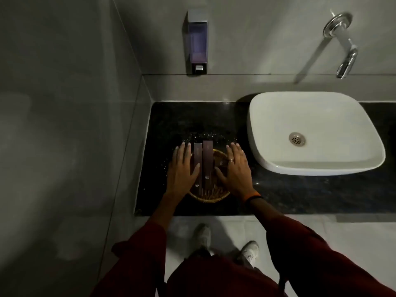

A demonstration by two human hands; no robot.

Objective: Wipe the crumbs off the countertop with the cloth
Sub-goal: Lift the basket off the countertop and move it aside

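left hand (182,166) and right hand (235,168) lay flat, fingers spread, flanking the tray (211,195) of boxes (207,163) on the counter (289,196). crumbs (192,136) ringed the tray; no cloth in view. risk: lifting could tip the boxes; dim light, grip uncertain.

I count two hands, my left hand (182,168) and right hand (234,170), on one basket (211,197) near the worktop's (289,194) front edge. Two boxes (207,161) lie in it. One sink (310,133) sits at the right, one tap (345,61) and one dispenser (196,41) on the wall. Crumbs (192,136): too many to count.
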